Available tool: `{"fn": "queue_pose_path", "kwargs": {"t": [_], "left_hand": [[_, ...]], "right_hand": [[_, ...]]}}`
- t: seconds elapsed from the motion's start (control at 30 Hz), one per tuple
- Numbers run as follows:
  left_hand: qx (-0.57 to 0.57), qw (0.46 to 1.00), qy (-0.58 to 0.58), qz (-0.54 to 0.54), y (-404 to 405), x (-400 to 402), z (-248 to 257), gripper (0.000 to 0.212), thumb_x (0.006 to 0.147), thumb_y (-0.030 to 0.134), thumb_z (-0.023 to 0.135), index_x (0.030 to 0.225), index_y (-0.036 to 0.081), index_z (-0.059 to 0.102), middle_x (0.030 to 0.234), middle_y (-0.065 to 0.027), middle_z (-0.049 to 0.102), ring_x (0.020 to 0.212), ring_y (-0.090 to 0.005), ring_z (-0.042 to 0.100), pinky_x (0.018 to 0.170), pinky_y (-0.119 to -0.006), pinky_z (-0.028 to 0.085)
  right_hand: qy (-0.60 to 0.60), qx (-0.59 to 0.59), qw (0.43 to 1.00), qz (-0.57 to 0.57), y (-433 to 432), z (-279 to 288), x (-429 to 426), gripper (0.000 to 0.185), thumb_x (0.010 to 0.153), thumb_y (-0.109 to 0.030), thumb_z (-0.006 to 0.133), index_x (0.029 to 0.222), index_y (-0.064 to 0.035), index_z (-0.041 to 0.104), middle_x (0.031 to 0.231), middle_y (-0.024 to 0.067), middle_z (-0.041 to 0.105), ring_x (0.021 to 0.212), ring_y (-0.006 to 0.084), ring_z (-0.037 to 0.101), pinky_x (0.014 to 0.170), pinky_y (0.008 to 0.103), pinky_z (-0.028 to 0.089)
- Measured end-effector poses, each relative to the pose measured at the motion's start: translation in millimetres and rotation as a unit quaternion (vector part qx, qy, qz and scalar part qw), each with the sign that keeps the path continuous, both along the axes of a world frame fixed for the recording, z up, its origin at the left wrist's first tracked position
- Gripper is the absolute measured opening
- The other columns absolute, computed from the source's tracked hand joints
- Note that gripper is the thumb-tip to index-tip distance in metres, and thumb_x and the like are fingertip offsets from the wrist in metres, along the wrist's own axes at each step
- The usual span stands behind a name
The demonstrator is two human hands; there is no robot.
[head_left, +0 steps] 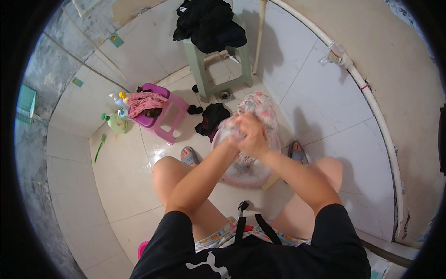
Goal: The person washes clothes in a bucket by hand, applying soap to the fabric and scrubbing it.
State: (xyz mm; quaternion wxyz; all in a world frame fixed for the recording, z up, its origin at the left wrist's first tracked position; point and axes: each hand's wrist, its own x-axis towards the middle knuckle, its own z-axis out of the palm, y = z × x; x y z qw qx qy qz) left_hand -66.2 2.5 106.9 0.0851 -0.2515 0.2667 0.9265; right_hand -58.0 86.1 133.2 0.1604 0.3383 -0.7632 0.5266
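Note:
My left hand (233, 135) and my right hand (253, 134) are close together above a pink basin (240, 182), both gripping a wet, patterned cloth (259, 104) in white, pink and grey. Blur hides the exact finger positions. Part of the cloth drapes over the basin's far side, and foamy water (245, 171) shows in the basin below my hands. Just beyond the basin's left edge, a black and dark red garment (213, 120) lies on the tiled floor.
A green plastic stool (195, 66) bears black clothes (210, 26). On the left, a pink stool (172, 127) holds a purple container (156, 88) with a pink cloth (146, 102). Bottles and a green brush (100, 148) are nearby. A floor drain (224, 95) lies beyond the basin.

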Motion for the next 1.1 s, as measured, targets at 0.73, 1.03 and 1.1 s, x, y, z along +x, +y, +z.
{"fn": "queue_pose_path", "kwargs": {"t": [0.73,1.03,1.1], "left_hand": [[-0.097,0.988,-0.023,-0.120,-35,9,47,0.022,0.087,0.021,0.053,0.098,0.002,0.056,0.095,-0.0089,0.060,0.087,-0.0203,0.060,0.077,-0.038,0.051],[-0.008,0.991,0.044,-0.123,-9,10,29,0.019,0.087,0.027,0.044,0.087,0.010,0.053,0.080,-0.0024,0.053,0.075,-0.0145,0.055,0.068,-0.033,0.047],[-0.051,0.991,0.017,-0.122,-3,9,38,0.020,0.087,0.028,0.043,0.084,0.011,0.052,0.077,-0.0009,0.052,0.073,-0.0132,0.054,0.066,-0.032,0.046]], "right_hand": [[-0.181,-0.108,0.967,-0.141,15,-2,-38,0.022,0.069,-0.008,0.062,0.088,0.0033,0.061,0.108,0.0115,0.057,0.090,0.0206,0.057,0.078,0.0298,0.045],[0.022,-0.010,0.999,-0.027,0,-1,-23,0.025,0.067,-0.009,0.065,0.056,-0.0041,0.043,0.061,0.0102,0.047,0.059,0.0269,0.047,0.055,0.0372,0.039],[-0.089,-0.032,0.991,-0.096,5,-8,-35,0.025,0.069,-0.008,0.064,0.056,-0.0034,0.043,0.059,0.0124,0.045,0.056,0.0284,0.046,0.052,0.0379,0.038]]}}
